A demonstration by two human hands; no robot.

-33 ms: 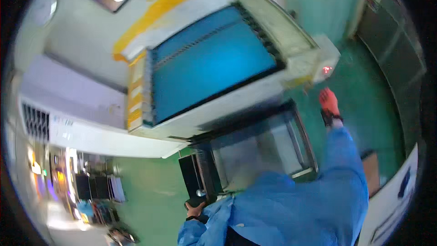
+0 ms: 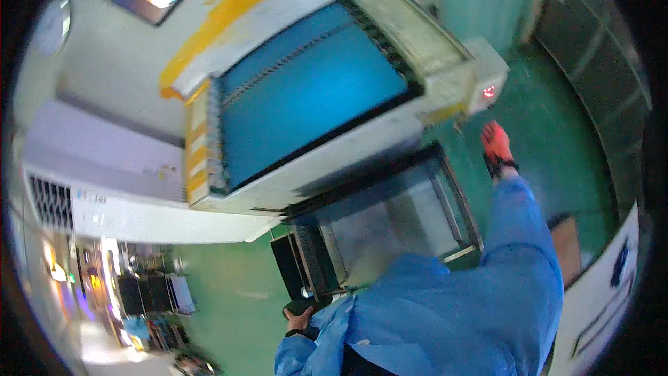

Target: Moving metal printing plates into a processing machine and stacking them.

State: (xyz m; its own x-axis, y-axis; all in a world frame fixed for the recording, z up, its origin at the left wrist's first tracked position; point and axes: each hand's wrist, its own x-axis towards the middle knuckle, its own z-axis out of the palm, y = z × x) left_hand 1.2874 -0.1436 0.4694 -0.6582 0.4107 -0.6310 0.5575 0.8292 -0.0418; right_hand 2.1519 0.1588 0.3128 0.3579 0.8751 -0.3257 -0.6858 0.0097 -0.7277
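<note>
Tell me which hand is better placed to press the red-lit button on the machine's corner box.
Right, probably. The right hand, in an orange glove, is stretched out just below the white corner box with the red light. The left hand is low by the dark frame, far from it.

Industrial workshop or factory floor. Indicators: a large white machine (image 2: 334,97) with a blue panel and yellow-striped edge, above the raised right hand (image 2: 497,143); green coated floor (image 2: 557,132) beneath that hand; metal-framed table (image 2: 390,216) between both hands.
</note>
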